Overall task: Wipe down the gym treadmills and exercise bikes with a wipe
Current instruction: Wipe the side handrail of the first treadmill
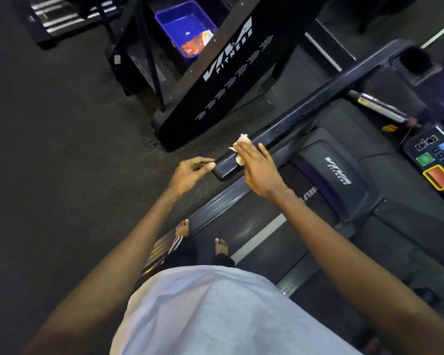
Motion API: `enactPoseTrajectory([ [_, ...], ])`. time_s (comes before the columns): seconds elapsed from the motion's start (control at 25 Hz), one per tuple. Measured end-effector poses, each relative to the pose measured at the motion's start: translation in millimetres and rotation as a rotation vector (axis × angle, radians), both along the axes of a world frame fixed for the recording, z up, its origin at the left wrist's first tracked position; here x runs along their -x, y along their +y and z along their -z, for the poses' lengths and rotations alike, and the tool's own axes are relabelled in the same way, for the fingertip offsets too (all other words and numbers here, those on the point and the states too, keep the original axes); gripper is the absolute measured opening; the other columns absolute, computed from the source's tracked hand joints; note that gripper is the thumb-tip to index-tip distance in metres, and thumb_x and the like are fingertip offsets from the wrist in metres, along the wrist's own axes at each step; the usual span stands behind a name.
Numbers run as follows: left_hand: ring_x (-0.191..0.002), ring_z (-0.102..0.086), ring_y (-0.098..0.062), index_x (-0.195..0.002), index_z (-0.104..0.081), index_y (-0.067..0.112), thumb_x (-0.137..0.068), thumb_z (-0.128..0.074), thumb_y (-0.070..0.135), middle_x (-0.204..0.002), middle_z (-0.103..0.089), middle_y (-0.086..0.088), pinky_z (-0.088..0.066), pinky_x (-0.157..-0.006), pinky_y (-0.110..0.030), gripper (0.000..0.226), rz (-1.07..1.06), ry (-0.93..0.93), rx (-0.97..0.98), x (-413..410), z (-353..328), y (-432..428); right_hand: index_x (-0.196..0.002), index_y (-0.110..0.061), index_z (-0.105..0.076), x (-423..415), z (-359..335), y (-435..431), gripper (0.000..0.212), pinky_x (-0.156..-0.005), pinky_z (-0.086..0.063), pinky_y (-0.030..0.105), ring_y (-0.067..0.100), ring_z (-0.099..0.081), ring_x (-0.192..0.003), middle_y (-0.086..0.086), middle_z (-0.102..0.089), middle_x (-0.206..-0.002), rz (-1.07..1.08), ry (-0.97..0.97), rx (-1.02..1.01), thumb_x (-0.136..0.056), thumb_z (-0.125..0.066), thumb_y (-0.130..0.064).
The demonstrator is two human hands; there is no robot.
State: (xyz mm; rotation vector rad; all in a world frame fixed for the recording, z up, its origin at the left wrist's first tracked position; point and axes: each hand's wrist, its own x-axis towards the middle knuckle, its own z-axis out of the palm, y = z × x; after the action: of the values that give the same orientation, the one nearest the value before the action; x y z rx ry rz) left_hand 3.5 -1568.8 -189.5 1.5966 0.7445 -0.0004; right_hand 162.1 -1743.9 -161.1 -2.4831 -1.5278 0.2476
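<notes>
Wipe [242,139] on near end of treadmill handrail [292,121], under right hand [259,170]. Hand flat, fingers straight, pressing wipe down for full contact. Left hand [190,172] at rail end's 9 o'clock, loosely curled, empty, likely steadying.

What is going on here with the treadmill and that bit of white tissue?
A person stands barefoot on a treadmill and is wiping its side handrail. The right hand presses a crumpled white wipe against the rail near its end, fingers straight. The left hand sits at the rail's tip, fingers loosely curled, holding nothing. The console is not being touched.
</notes>
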Motion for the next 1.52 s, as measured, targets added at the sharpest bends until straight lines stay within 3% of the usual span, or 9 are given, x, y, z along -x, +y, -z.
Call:
enactPoseTrajectory([
  [0.2,-0.104,-0.065,-0.006,-0.122,-0.065,0.022,-0.090,-0.066,0.042,-0.113,-0.070,0.008,-0.050,-0.080,-0.022,0.038,0.126,0.022,0.235,2,16,19,-0.137,-0.020,-0.053,-22,-12,23,0.051,-0.120,-0.019,0.047,0.014,-0.034,-0.143,-0.002,-0.050,-0.145,0.101,-0.004,0.089,-0.089,-0.043,-0.007],
  [0.28,-0.101,-0.068,-0.008,-0.120,-0.066,0.022,-0.090,-0.066,0.042,-0.108,-0.072,0.006,-0.050,-0.080,-0.022,0.036,0.150,0.025,0.300,-2,22,19,-0.129,-0.018,-0.061,-14,-15,38,0.049,-0.119,-0.023,0.045,0.018,-0.043,-0.137,0.000,-0.058,-0.137,-0.032,0.040,0.146,-0.085,-0.041,-0.010],
  [0.48,-0.084,-0.066,-0.001,-0.115,-0.066,0.017,-0.098,-0.058,0.029,-0.102,-0.071,0.002,-0.049,-0.069,-0.012,0.022,0.110,0.020,0.432,-1,38,32,-0.122,-0.021,-0.067,-33,-36,66,0.048,-0.122,-0.012,0.035,0.015,-0.056,-0.125,-0.001,-0.065,-0.128,-0.056,0.075,0.394,-0.088,-0.033,-0.024],
  [0.72,-0.077,-0.062,-0.006,-0.115,-0.065,0.007,-0.101,-0.052,0.021,-0.097,-0.070,-0.003,-0.043,-0.057,-0.006,0.024,-0.022,0.118,0.373,9,66,50,-0.106,-0.020,-0.071,0,-27,108,0.040,-0.099,-0.047,0.040,0.026,-0.063,-0.106,0.008,-0.072,-0.104,-0.138,0.145,0.590,-0.090,-0.035,-0.027],
  [0.92,-0.074,-0.061,-0.001,-0.112,-0.066,0.009,-0.101,-0.050,0.017,-0.090,-0.068,0.002,-0.042,-0.057,-0.005,0.020,-0.038,0.114,0.368,-4,63,65,-0.103,-0.021,-0.073,-6,-30,91,0.047,-0.116,-0.031,0.036,0.018,-0.065,-0.108,-0.001,-0.072,-0.111,-0.025,-0.005,0.480,-0.088,-0.030,-0.031],
  [1.12,-0.072,-0.058,-0.006,-0.099,-0.067,0.013,-0.101,-0.050,0.011,-0.088,-0.068,-0.001,-0.045,-0.059,-0.012,0.018,-0.026,0.136,0.357,-25,56,65,-0.095,-0.019,-0.071,13,-23,96,0.059,-0.118,-0.027,0.035,0.017,-0.064,-0.108,0.001,-0.072,-0.107,-0.001,-0.056,0.474,-0.081,-0.017,-0.037],
  [1.28,-0.077,-0.058,-0.003,-0.117,-0.064,-0.002,-0.100,-0.051,0.007,-0.102,-0.066,-0.009,-0.042,-0.057,-0.004,0.024,0.086,0.086,0.328,-41,32,58,-0.119,-0.019,-0.068,-10,-23,65,0.051,-0.119,-0.024,0.038,0.014,-0.054,-0.127,0.000,-0.066,-0.127,0.235,-0.101,0.319,-0.090,-0.028,-0.032],
  [1.4,-0.095,-0.062,-0.004,-0.126,-0.065,0.012,-0.099,-0.056,0.021,-0.117,-0.068,-0.001,-0.043,-0.072,-0.005,0.030,0.274,0.025,0.297,-48,22,47,-0.141,-0.013,-0.051,14,-14,45,0.051,-0.120,-0.023,0.038,0.017,-0.039,-0.141,0.004,-0.049,-0.148,0.418,-0.073,0.162,-0.094,-0.035,-0.022],
  [1.52,-0.111,-0.059,-0.003,-0.129,-0.063,0.029,-0.095,-0.059,0.042,-0.122,-0.066,0.008,-0.044,-0.093,-0.021,0.037,0.396,0.027,0.238,-49,20,41,-0.151,-0.012,-0.036,43,-7,31,0.053,-0.121,-0.019,0.036,0.017,-0.027,-0.147,0.002,-0.032,-0.158,0.476,0.013,0.077,-0.098,-0.041,-0.012],
])
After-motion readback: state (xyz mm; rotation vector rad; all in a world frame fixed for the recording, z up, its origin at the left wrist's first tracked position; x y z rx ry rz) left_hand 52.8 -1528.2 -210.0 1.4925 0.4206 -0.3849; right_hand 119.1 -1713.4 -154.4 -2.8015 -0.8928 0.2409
